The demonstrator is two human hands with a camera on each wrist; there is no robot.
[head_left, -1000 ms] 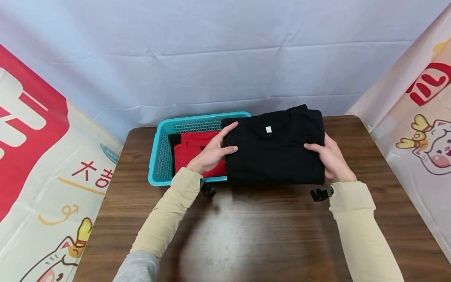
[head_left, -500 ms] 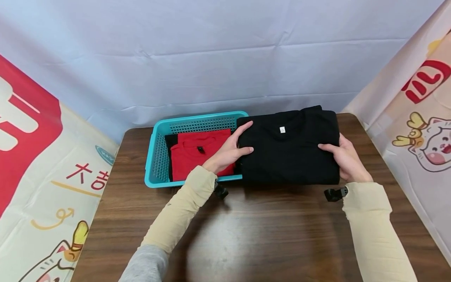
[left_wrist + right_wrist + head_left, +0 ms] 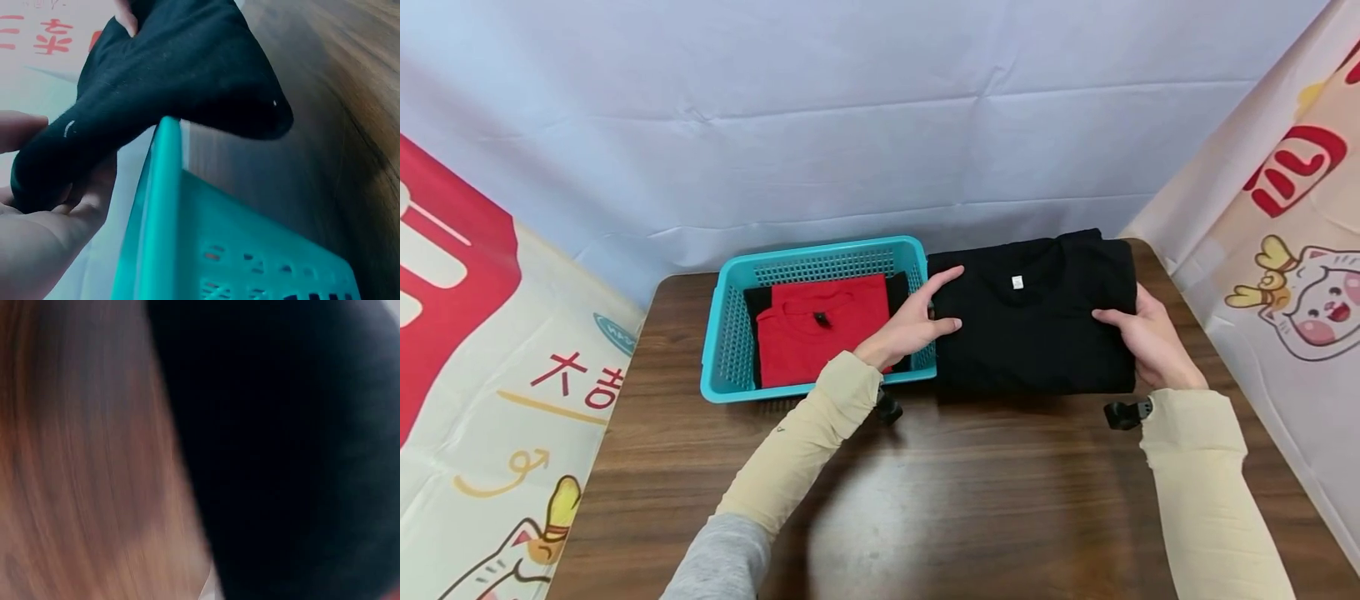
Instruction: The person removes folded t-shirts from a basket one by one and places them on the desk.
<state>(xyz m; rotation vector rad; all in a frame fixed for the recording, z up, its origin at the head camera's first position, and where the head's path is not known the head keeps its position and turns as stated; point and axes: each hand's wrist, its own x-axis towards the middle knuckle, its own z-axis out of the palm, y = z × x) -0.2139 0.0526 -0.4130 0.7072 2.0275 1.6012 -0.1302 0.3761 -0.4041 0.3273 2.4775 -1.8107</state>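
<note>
A folded black T-shirt point(image 3: 1037, 325) with a small white neck label is held level between both hands, just right of the basket. My left hand point(image 3: 910, 325) grips its left edge, reaching across the basket's right end. In the left wrist view the left hand point(image 3: 59, 231) has fingers beneath the folded cloth, which passes close over the turquoise rim. My right hand point(image 3: 1157, 337) grips the right edge, thumb on top and the other fingers hidden underneath. The right wrist view is blurred and mostly filled by the dark shirt point(image 3: 269, 456).
A turquoise plastic basket point(image 3: 721, 333) stands at the back of the wooden table point(image 3: 985, 492). Inside lies a folded red T-shirt point(image 3: 820, 337) on top of black cloth point(image 3: 758, 308). A pale curtain point(image 3: 850, 117) hangs behind, with printed banners on both sides.
Both hands have carried the black T-shirt to the right, off the basket. More of the red T-shirt and the basket's right end now show. The head view has shifted slightly.
</note>
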